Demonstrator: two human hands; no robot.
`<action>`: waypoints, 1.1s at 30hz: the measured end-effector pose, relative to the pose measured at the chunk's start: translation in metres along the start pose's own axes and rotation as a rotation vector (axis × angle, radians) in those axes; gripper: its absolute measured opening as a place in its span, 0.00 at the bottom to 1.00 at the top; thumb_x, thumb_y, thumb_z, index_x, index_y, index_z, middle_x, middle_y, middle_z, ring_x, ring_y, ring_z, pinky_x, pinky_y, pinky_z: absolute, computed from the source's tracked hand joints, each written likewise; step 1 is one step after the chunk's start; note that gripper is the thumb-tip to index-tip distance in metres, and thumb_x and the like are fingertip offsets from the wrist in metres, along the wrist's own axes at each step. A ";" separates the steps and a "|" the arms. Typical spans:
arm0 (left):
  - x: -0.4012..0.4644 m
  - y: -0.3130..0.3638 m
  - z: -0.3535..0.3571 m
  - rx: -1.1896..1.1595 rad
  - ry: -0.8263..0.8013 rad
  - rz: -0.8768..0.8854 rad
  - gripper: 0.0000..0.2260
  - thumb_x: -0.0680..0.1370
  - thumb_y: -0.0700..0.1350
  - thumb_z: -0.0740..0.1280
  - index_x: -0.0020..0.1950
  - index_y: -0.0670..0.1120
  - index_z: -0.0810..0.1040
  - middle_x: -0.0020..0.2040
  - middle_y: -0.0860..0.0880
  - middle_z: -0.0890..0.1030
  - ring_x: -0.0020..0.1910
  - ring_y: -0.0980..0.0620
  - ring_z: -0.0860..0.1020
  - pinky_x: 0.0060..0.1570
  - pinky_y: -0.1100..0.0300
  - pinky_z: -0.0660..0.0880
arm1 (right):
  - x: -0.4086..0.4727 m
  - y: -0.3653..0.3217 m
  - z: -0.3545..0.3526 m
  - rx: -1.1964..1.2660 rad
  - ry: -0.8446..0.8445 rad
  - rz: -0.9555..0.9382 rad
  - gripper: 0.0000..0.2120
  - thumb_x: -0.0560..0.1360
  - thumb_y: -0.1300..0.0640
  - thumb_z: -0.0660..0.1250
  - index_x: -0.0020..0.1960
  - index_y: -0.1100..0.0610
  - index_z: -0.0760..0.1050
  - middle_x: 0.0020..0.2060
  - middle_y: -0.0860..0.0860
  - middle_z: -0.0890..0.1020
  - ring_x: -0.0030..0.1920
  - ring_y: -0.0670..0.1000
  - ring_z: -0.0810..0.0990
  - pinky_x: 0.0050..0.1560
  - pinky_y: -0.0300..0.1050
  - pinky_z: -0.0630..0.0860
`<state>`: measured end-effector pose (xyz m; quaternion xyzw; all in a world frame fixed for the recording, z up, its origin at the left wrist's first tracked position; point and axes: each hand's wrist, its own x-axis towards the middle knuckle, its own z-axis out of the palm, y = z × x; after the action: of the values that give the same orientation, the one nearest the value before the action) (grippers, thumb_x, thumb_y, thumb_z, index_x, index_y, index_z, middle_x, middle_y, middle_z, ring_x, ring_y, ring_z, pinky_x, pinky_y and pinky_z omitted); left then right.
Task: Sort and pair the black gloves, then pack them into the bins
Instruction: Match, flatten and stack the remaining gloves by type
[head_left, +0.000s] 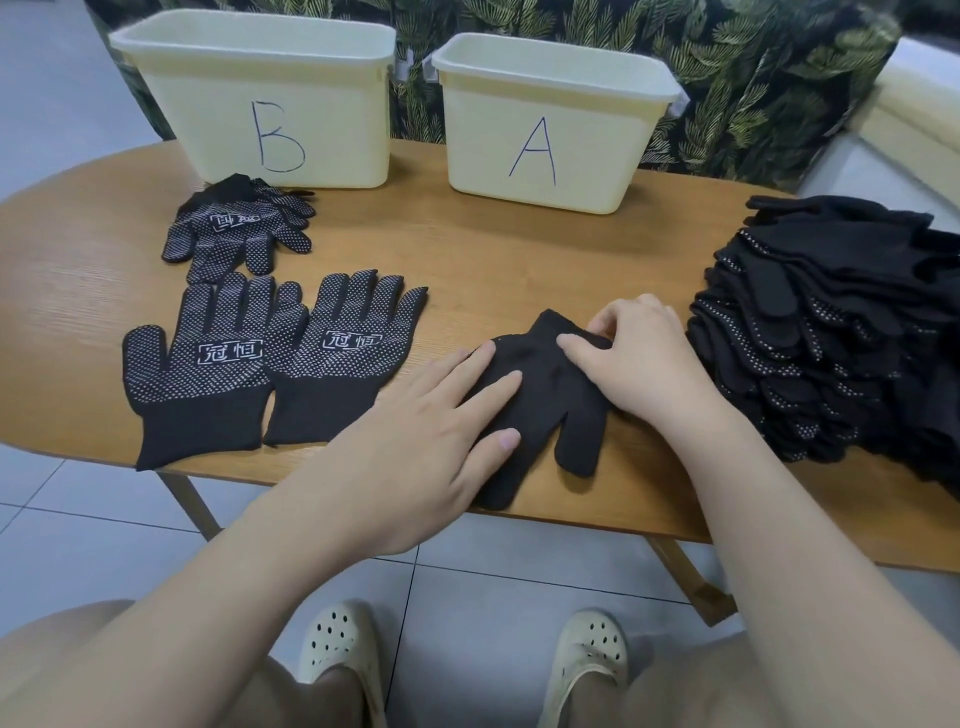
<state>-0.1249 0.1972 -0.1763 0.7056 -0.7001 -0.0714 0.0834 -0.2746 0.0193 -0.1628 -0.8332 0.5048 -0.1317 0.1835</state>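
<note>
A plain knit black glove (545, 400) lies back-up near the front edge of the wood-grain counter (467, 260). The left hand (431, 431) presses it flat with straight fingers, while the right hand (639, 358) pinches its fingertips with curled fingers. Two dotted gloves (270, 364) lie flat to the left, a limp pile (841, 332) on the right, and smooth cream plastic bins B (260, 98) and A (550, 124) behind.
</note>
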 end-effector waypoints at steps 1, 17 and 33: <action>0.001 -0.001 0.000 0.020 0.005 0.003 0.36 0.78 0.65 0.34 0.84 0.54 0.50 0.84 0.50 0.45 0.82 0.52 0.43 0.80 0.57 0.41 | 0.000 -0.002 -0.001 0.025 -0.021 0.012 0.14 0.77 0.41 0.69 0.50 0.52 0.79 0.53 0.50 0.72 0.63 0.53 0.70 0.60 0.48 0.69; 0.012 0.000 0.007 0.060 -0.018 -0.007 0.37 0.76 0.64 0.31 0.84 0.53 0.44 0.84 0.49 0.42 0.83 0.52 0.40 0.80 0.58 0.39 | -0.014 -0.009 -0.013 0.663 -0.114 0.081 0.06 0.74 0.58 0.77 0.50 0.58 0.83 0.40 0.52 0.88 0.40 0.48 0.87 0.38 0.38 0.81; -0.035 -0.020 -0.004 0.183 0.068 0.048 0.27 0.85 0.60 0.49 0.79 0.48 0.68 0.79 0.48 0.68 0.79 0.48 0.64 0.75 0.56 0.53 | -0.016 -0.005 -0.022 0.616 0.298 -0.082 0.02 0.75 0.55 0.74 0.45 0.51 0.82 0.39 0.45 0.85 0.42 0.45 0.83 0.48 0.52 0.82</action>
<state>-0.1049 0.2324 -0.1776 0.6953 -0.7171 0.0190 0.0440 -0.2867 0.0314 -0.1419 -0.7298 0.4286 -0.4057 0.3451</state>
